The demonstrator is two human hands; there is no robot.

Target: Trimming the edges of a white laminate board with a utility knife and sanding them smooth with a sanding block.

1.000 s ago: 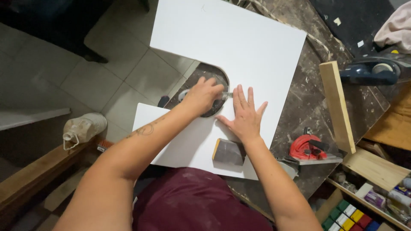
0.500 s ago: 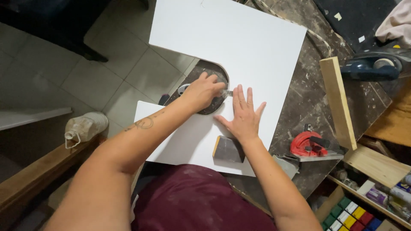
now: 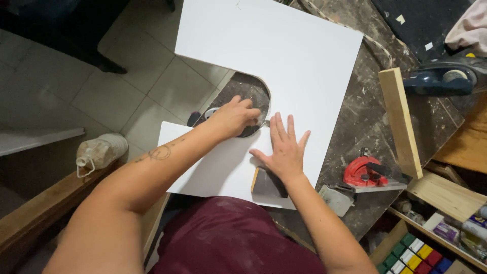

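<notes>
At the workbench, I watch the left hand (image 3: 234, 117) curl its fingers shut around a small tool whose metal tip just shows at the curved inner edge of the white board (image 3: 284, 61); what the tool is I cannot tell. The board lies flat on the stained dark bench (image 3: 365, 122), its U-shaped notch opening toward the tiled floor (image 3: 127, 86). The right hand (image 3: 282, 150) presses flat on the board just right of the notch, fingers spread, thumb out.

Over the last second both hands have slid slightly toward me: the left has moved from the head of the curve down along its lower right side, and the right palm has followed, now half covering the sanding block (image 3: 266, 183) that lay clear of it before. I judge the edge work is advancing around the curve, with the lower arm of the notch yet to come.

Off to the right, untouched, rest a red-bodied tool (image 3: 364, 174), a wooden strip (image 3: 401, 122) and a dark power tool (image 3: 441, 81).
</notes>
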